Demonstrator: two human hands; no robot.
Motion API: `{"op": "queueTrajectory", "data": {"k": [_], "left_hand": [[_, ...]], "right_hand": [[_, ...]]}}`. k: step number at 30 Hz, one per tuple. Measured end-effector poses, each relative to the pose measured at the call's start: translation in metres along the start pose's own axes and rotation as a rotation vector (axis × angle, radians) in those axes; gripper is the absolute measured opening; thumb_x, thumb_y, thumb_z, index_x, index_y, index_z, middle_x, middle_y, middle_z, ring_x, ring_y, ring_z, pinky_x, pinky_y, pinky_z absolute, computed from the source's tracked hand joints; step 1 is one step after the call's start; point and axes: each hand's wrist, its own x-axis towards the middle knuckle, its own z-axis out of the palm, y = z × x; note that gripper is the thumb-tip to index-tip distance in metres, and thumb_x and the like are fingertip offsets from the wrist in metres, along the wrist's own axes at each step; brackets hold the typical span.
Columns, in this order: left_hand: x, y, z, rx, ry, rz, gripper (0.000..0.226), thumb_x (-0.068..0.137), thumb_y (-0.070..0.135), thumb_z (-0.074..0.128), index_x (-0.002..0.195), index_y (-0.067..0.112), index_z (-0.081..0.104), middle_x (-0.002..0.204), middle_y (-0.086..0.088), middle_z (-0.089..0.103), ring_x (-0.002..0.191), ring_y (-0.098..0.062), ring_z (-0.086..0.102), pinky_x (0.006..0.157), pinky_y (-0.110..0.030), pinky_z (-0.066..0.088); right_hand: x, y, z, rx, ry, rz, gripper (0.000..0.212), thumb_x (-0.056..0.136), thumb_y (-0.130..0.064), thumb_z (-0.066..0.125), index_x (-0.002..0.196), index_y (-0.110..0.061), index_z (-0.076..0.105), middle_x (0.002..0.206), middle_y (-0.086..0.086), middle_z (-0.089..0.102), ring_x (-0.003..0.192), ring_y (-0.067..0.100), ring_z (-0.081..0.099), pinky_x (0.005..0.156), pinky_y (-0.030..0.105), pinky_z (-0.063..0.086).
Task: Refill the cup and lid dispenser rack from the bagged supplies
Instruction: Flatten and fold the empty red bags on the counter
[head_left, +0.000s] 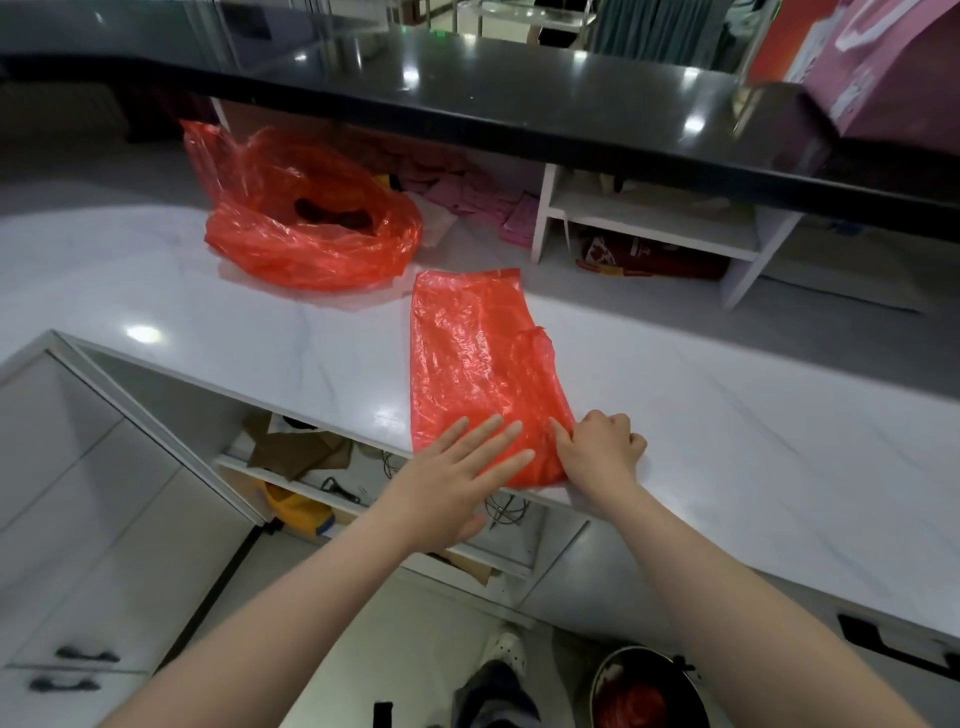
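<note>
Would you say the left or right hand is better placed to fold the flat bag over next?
Probably the right hand: it already pinches the near right edge of the flat bag, while the left hand lies flat on it, holding it down.

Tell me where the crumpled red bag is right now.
In the head view, the crumpled red bag sits at the left rear of the white counter, beyond and left of the flattened red bag and under the black ledge.
</note>
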Motion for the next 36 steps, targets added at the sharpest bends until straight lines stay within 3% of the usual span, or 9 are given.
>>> {"op": "queueTrajectory", "data": {"k": [4,7,10,14,17,25,28,32,36], "left_hand": [[0.002,-0.015,0.021,-0.08,-0.34,-0.245,0.101,0.084,0.065,0.051,0.146,0.035,-0.023,0.156,-0.001,-0.023,0.141,-0.026,-0.027,0.111,-0.041,-0.02],[-0.009,-0.02,0.031,-0.12,-0.38,-0.297,0.105,0.085,0.054,0.059,0.143,0.039,-0.028,0.156,0.001,-0.025,0.145,-0.027,-0.018,0.112,-0.04,-0.014],[-0.012,-0.023,0.034,-0.126,-0.359,-0.307,0.104,0.09,0.031,0.059,0.139,0.042,-0.032,0.152,0.007,-0.027,0.146,-0.025,-0.016,0.111,-0.038,-0.014],[-0.012,-0.028,0.034,-0.14,-0.336,-0.29,0.1,0.092,0.021,0.056,0.137,0.042,-0.031,0.154,0.006,-0.024,0.147,-0.025,-0.011,0.115,-0.036,-0.007],[-0.014,-0.031,0.034,-0.177,-0.33,-0.268,0.099,0.092,0.019,0.055,0.136,0.045,-0.03,0.15,0.01,-0.027,0.147,-0.022,-0.011,0.114,-0.033,-0.006],[-0.027,-0.043,0.027,-0.49,-0.194,-0.382,0.071,0.089,0.027,0.063,0.148,0.029,0.024,0.16,0.008,0.012,0.146,-0.014,0.013,0.115,-0.032,0.021],[-0.023,-0.048,0.022,-0.6,-0.164,-0.497,0.049,0.094,0.032,0.054,0.14,0.035,0.041,0.151,0.013,0.035,0.13,-0.008,0.043,0.103,-0.031,0.04],[-0.015,-0.055,0.016,-0.78,-0.068,-0.727,0.03,0.097,0.03,0.047,0.119,0.05,0.056,0.1,0.019,0.063,0.065,0.007,0.058,0.061,-0.015,0.045],[-0.004,-0.057,0.013,-0.868,0.024,-0.852,0.021,0.099,0.034,0.043,0.094,0.033,0.064,0.085,0.013,0.065,0.08,-0.011,0.06,0.065,-0.022,0.044]], "right_hand": [[0.002,0.009,-0.002,0.139,0.02,-0.038,0.037,0.088,-0.056,0.046,0.11,-0.027,0.051,0.09,-0.007,0.053,0.108,0.026,0.046,0.086,0.042,0.026],[0.003,0.014,-0.003,0.287,0.087,-0.087,0.069,0.085,-0.062,0.048,0.14,-0.029,0.024,0.111,0.0,0.059,0.113,0.026,0.05,0.095,0.046,0.032],[-0.003,0.023,-0.008,0.172,0.356,-0.578,0.074,0.087,-0.064,0.041,0.147,-0.025,0.021,0.147,0.009,0.037,0.133,0.028,0.036,0.106,0.052,0.032],[0.005,0.023,-0.013,-0.299,0.164,-1.085,0.084,0.083,-0.077,0.032,0.152,-0.032,0.014,0.162,0.001,0.005,0.149,0.024,0.001,0.119,0.052,0.003],[0.014,0.014,-0.015,-0.443,-0.078,-1.013,0.09,0.078,-0.083,0.02,0.153,-0.034,0.009,0.161,-0.005,-0.006,0.146,0.018,-0.017,0.114,0.045,-0.018],[0.015,0.026,-0.018,-0.051,-0.334,-0.712,0.106,0.067,-0.078,0.057,0.15,-0.029,0.013,0.158,-0.006,0.02,0.147,0.014,0.011,0.121,0.04,0.005],[0.018,0.024,-0.02,0.141,-0.332,-0.685,0.068,0.076,-0.054,0.069,0.133,-0.027,0.044,0.154,-0.005,0.033,0.144,0.016,0.024,0.116,0.037,0.02],[0.021,0.03,-0.024,0.328,-0.206,-0.592,0.057,0.072,-0.038,0.081,0.123,-0.024,0.06,0.14,-0.006,0.046,0.125,0.005,0.041,0.104,0.02,0.028],[0.024,0.034,-0.019,0.351,-0.137,-0.508,0.032,0.076,-0.014,0.075,0.108,-0.018,0.071,0.115,-0.005,0.065,0.108,0.012,0.055,0.094,0.021,0.038]]}}
